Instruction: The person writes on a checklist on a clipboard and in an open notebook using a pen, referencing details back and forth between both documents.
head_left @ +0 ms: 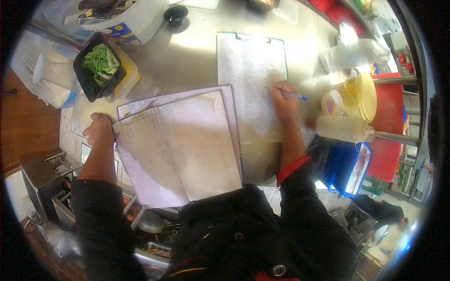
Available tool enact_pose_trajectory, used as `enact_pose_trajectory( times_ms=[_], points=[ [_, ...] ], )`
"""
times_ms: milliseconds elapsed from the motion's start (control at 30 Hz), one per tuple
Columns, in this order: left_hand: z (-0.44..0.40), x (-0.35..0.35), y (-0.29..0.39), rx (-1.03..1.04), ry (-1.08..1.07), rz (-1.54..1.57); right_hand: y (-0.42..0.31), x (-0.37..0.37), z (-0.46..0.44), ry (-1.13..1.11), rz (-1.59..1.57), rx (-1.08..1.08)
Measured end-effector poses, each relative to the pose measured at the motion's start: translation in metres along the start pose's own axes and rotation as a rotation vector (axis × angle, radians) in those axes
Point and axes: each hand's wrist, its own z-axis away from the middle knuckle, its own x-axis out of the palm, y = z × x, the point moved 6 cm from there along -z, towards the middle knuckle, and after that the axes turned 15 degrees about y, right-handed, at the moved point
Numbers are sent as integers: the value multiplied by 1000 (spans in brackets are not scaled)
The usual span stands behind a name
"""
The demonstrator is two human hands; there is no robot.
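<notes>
My right hand [284, 100] is closed round a blue pen [295, 95], resting on the right side of a printed sheet [253, 75] on a clipboard with a green edge. An open notebook [187, 145] with worn, handwritten pages lies left of the clipboard and overlaps its lower left part. Beside the notebook's left corner, my left hand [100, 129] rests at the table edge with its fingers curled; whether anything is in them is hidden.
A black tub of green leaves [100, 64] stands at the left, near a white container [145, 23]. A small black cup [176, 16] is at the back. On the right are a squeeze bottle [340, 128], a yellow-lidded tub [361, 97] and blue trays [349, 168].
</notes>
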Motion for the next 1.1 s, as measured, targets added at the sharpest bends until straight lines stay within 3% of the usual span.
enact_pose_trajectory(
  times_ms=[367,567,833,933,967,1100],
  points=[
    [-16,15,-4,94,-102,27,4,1,0,-27,-1,-24],
    [-22,23,-2,98,-74,14,6,2,2,-10,-72,24],
    [-16,17,0,91,-25,-13,12,1,1,6,68,64],
    [-15,14,-2,79,10,-35,54,0,-3,74,-16,-48],
    [-15,10,-1,71,25,-44,68,-1,-5,-16,-146,50],
    [-6,-1,-3,-2,82,-60,18,7,1,-80,92,-296]
  ],
)
